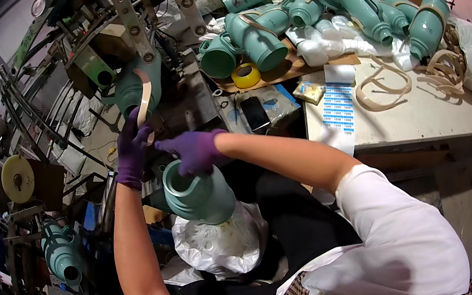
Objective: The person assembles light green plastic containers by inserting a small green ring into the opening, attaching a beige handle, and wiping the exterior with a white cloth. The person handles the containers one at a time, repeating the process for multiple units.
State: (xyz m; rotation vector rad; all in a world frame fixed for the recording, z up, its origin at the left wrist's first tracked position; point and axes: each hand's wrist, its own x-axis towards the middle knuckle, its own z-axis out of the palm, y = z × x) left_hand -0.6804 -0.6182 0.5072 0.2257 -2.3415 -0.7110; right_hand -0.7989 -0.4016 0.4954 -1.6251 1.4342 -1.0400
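Teal flask shell (197, 195) sits in the person's lap area in the head view, mouth opening tilted up and toward the machine, its lower end resting over a white plastic bag (221, 245). Right hand (195, 150), in a purple glove, lies closed over the upper rim of the shell and steadies it. Left hand (132, 150), also gloved in purple, is raised above and to the left of the shell, its fingertips pinched on the lower end of a tan strap (143, 97) that curves upward in front of another teal shell mounted on the machine frame (128, 21). Judged from this arrangement, the step in hand is fitting the strap to the held shell; the next move would call for bringing the strap end down to the shell while the right hand keeps the shell from rolling. Farther right, the tabletop (432, 113) carries a pile of finished teal flasks (350, 7), loose tan straps (383, 87), a yellow tape roll (245, 75), a sheet of blue labels (337, 107) and a phone (254, 112).
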